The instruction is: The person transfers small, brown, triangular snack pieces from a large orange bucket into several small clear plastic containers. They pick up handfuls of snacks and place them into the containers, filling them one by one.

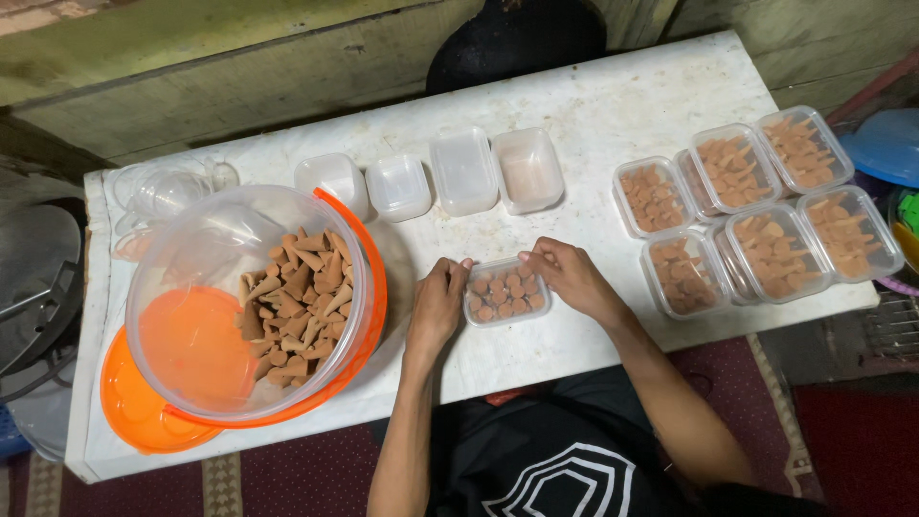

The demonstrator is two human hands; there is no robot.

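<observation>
My left hand (437, 304) rests on the white worktop (613, 105) with its fingers curled together, the fingertips touching the left end of a small clear plastic box (505, 292). My right hand (572, 276) sits at the box's other end, fingers bent and pinched together over its far right corner; whether they grip a cone or only the rim I cannot tell. The box lies flat between my two hands, lid off, packed with small reddish-brown incense cones (504, 290) standing close together.

Off to the left of my left hand, a big clear tub (191, 249) leans on its side inside an orange lid (144, 412), a loose heap of brown cones (302, 302) spilling toward its mouth. Beyond my hands, farther across the worktop, stand four empty clear boxes (464, 170) in a row. Past the tub, at the far left, lie some clear lids (163, 191).

To the right of my right hand, six filled boxes (756, 206) sit closed in two rows, touching one another, cones showing through their lids. At the right edge beyond them is a blue lid (890, 144), and a dark red rug (842, 421) covers the floor under my arms.
</observation>
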